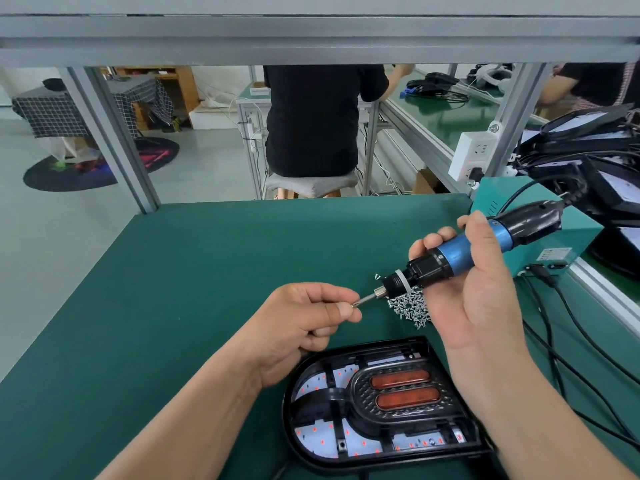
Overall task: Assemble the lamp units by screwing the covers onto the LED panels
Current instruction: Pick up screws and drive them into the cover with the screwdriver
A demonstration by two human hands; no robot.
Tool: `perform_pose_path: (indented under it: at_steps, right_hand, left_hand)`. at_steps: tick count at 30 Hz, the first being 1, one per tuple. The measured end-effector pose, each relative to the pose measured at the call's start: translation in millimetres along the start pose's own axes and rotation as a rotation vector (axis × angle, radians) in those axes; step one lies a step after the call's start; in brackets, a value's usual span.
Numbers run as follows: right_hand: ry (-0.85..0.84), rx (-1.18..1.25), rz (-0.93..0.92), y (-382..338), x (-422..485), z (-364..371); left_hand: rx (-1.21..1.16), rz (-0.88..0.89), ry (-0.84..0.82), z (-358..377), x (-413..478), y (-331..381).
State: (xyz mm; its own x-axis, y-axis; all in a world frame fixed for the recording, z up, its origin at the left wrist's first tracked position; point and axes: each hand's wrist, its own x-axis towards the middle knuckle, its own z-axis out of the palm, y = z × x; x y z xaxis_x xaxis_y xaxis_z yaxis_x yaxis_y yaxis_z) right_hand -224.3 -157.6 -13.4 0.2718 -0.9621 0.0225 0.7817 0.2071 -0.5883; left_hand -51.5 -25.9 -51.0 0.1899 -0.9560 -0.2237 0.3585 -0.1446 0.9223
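Green surface (173, 271) carries the lamp (346, 427) at its near edge, long axis left-right, nearer than both hands. Right hand (485, 299) grips the driver (460, 252), bit pointing left; left hand (301, 317) pinches its tip.

Teal power box (578, 239), white socket strip (474, 155)

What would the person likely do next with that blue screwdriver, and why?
Probably bring the screwdriver down to the lamp unit: the right hand grips it, and the left hand pinches its bit, seemingly seating a screw from the screw pile.
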Motion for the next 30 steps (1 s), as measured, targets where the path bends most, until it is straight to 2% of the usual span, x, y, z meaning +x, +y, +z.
perform_pose_path:
  at_steps: [4,6,10,13,16,23,30]
  right_hand:
    - [0.055,0.061,0.004,-3,-1,1]
    - [0.05,0.074,0.0,-5,-3,3]
    - [-0.026,0.062,0.0,-10,-7,8]
    - [-0.127,0.01,0.012,-10,-14,13]
    - [-0.247,-0.054,0.042,-6,-22,17]
    - [-0.4,-0.21,0.072,5,-38,26]
    - [-0.466,-0.299,0.053,9,-44,28]
  left_hand:
    - [0.011,-0.017,-0.061,-2,-2,4]
    - [0.067,-0.057,-0.023,-7,-3,9]
    - [0.426,-0.126,0.023,-20,-10,19]
    - [0.631,-0.172,-0.058,-24,-19,25]
    - [0.728,-0.203,-0.141,-24,-24,29]
    - [0.744,-0.188,-0.167,-24,-25,27]
    - [0.713,-0.166,-0.193,-26,-25,25]
